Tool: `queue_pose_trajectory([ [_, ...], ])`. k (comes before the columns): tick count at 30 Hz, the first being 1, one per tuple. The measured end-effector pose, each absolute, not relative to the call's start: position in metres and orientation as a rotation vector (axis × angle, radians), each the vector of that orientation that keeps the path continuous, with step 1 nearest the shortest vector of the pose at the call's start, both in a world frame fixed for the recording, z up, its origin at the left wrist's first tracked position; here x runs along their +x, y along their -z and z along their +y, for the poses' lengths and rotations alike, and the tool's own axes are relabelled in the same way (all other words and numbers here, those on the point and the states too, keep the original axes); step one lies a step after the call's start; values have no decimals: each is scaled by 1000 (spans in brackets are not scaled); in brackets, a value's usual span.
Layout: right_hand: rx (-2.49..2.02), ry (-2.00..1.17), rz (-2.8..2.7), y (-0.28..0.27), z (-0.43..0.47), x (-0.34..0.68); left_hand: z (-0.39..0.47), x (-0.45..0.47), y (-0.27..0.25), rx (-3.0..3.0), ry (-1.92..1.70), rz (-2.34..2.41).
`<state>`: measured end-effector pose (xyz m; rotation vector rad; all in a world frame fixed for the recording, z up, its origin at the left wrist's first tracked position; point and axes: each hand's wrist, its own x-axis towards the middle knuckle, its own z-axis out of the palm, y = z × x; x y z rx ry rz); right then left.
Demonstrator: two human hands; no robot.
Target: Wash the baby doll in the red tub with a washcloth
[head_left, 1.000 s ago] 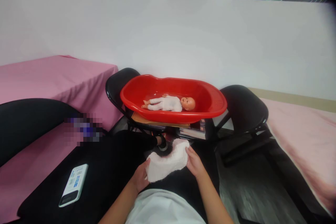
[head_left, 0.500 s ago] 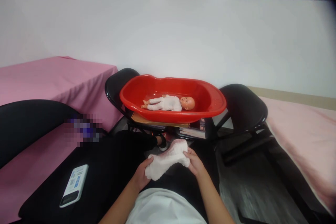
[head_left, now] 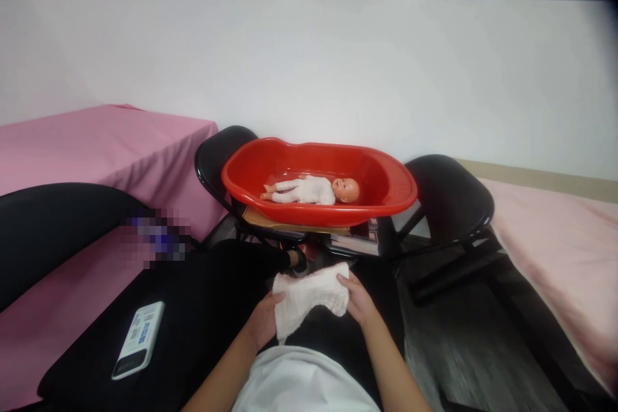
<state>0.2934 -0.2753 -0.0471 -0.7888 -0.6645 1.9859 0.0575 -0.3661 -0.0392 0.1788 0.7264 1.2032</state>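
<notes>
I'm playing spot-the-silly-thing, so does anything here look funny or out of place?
Yes: the red tub seems propped on black chairs, above some books, which is a funny place for a tub. The doll inside and the white cloth being held look fine, and I see no spill.

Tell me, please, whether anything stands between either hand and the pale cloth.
Nothing visible does: the left hand and right hand each hold one end of the pale cloth, with fingers directly on the fabric.
</notes>
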Motion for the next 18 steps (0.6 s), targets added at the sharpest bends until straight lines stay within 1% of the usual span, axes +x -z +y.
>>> queue_pose_trajectory([
  [10,-699,-2120,-895,43,-280,292,-364,60,42,159,-1205,836],
  [15,-857,-2000,-778,48,-278,289,-362,61,50,137,-1260,879],
  [18,-874,-1997,-761,50,-277,287,-361,62,53,131,-1275,903],
])
